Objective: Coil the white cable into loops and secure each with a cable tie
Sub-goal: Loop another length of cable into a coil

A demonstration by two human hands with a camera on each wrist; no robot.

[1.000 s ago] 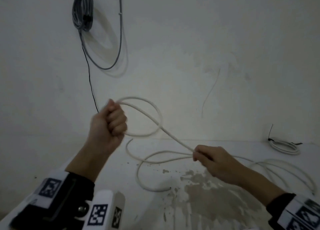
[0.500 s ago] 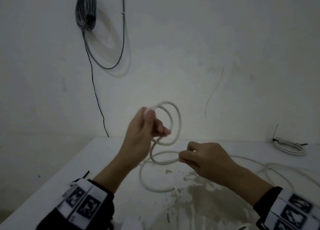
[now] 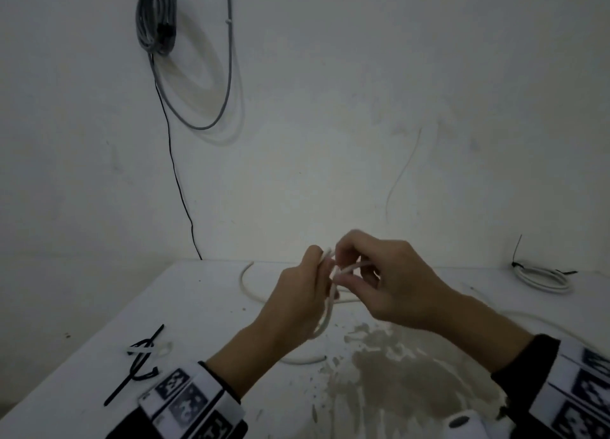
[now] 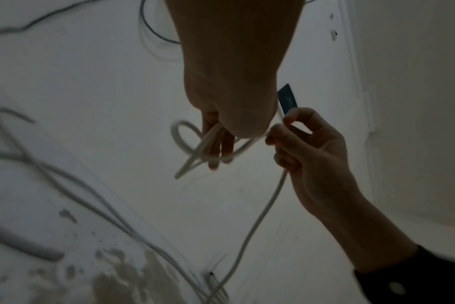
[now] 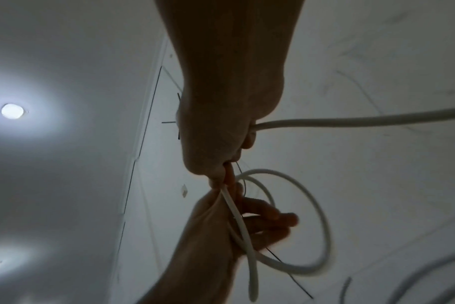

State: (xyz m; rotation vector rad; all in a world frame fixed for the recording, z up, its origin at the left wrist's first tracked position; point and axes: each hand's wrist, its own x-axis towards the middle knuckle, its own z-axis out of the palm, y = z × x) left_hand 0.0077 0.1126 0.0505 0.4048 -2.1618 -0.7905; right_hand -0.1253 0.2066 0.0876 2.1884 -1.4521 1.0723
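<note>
Above the table, both hands meet on the white cable (image 3: 350, 268). My left hand (image 3: 321, 264) grips a small bunch of loops (image 5: 322, 207), which hang below its fingers (image 4: 217, 151). Touching it from the right, my right hand (image 3: 343, 268) pinches the cable between thumb and forefinger. From that hand (image 4: 278, 131) the cable's free length (image 4: 260, 218) drops to the table. In the right wrist view the cable (image 5: 351, 121) leaves my right palm sideways. Black cable ties (image 3: 142, 356) lie at the table's front left.
A tied white coil (image 3: 541, 278) lies at the table's (image 3: 204, 306) back right. Slack cable (image 3: 251, 288) curves over the table behind my hands. A grey cable bundle (image 3: 156, 16) hangs on the wall, and a stained patch (image 3: 396, 372) marks the table in front.
My left hand came down and to the right with the loops, and my right hand rose to meet it. The stretched cable between them is now gathered into a small bunch.
</note>
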